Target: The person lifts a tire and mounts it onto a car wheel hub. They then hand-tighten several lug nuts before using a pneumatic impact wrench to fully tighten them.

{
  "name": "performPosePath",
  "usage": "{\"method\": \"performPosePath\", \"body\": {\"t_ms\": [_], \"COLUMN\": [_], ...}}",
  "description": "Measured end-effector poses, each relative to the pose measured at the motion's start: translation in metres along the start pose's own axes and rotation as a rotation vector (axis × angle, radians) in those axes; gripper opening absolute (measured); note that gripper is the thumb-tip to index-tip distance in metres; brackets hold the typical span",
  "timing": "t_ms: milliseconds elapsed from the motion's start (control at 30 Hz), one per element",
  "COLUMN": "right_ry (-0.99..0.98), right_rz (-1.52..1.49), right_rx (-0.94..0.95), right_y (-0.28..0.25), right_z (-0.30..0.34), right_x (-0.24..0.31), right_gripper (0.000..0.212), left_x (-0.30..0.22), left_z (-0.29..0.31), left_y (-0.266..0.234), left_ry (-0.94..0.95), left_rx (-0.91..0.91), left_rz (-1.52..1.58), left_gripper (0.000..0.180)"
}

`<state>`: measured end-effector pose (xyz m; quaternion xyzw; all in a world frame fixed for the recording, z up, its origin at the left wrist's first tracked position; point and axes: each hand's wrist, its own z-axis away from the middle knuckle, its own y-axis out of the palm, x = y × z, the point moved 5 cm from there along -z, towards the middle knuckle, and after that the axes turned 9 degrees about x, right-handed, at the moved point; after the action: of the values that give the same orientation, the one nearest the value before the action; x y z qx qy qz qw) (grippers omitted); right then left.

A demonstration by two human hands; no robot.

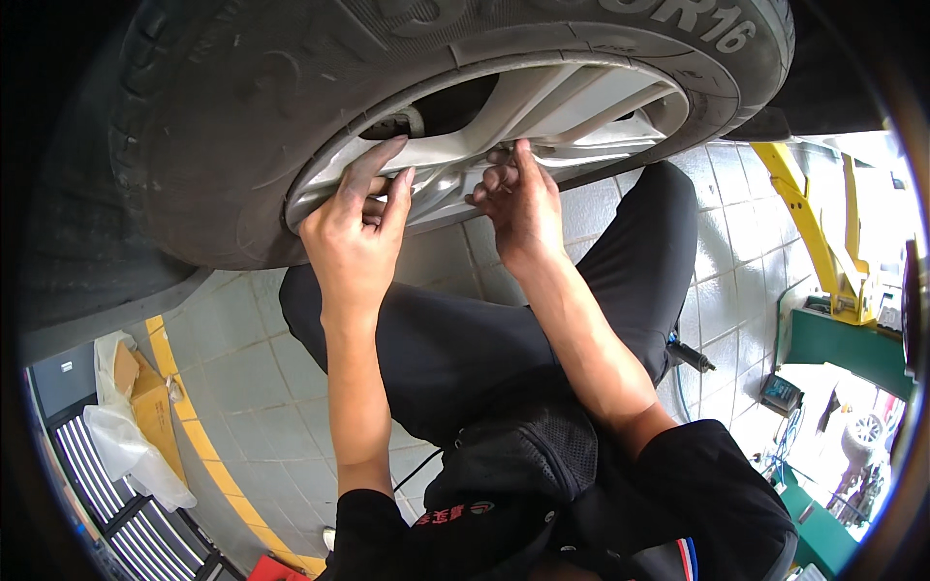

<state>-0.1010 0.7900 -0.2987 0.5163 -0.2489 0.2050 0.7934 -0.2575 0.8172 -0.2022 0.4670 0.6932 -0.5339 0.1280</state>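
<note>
A car wheel fills the upper part of the head view, with a black tyre (pixel 218 145) around a silver alloy rim (pixel 552 102). My left hand (pixel 354 228) is at the left part of the rim; its index finger and thumb are apart, with the index fingertip against a spoke. No object shows between them. Near the rim's centre is my right hand (pixel 525 208), its fingers curled and the thumb raised close to the hub. Whatever those fingers grip, if anything, is hidden. Dark grime marks the fingertips of both hands.
My bent legs (pixel 436 349) are below the wheel. By my right knee is a small black tool (pixel 692 356). A yellow lift arm (pixel 809 223) and green equipment (pixel 852 349) stand at right. Cardboard (pixel 155 407) and plastic wrap lie left of a yellow floor line (pixel 208 450).
</note>
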Motion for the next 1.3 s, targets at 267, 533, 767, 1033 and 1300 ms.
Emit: {"method": "performPosePath", "body": {"t_ms": [267,533,767,1033,1300], "right_ry": [0.01,-0.055,0.055,0.077,0.138], "right_rz": [0.005,0.06,-0.011,-0.048,-0.243], "right_rx": [-0.018,-0.056,-0.007,-0.004,0.056], "right_y": [-0.001,0.0,-0.003,0.004,0.0], "right_z": [-0.002,-0.002,-0.006,-0.004,-0.005], "right_x": [0.002,0.009,0.002,0.007,0.002], "right_gripper": [0.036,0.033,0.037,0.035,0.034], "left_x": [-0.007,-0.044,-0.056,-0.037,-0.035], "left_z": [0.002,0.017,-0.082,-0.086,-0.087], "left_y": [-0.004,-0.116,-0.155,-0.165,-0.163], "left_ry": [0.092,0.646,0.457,0.353,0.302], "left_rx": [0.007,-0.579,-0.63,-0.462,-0.455], "left_rz": [-0.031,-0.369,-0.258,-0.229,-0.17], "left_gripper": [0.026,0.036,0.028,0.033,0.036]}}
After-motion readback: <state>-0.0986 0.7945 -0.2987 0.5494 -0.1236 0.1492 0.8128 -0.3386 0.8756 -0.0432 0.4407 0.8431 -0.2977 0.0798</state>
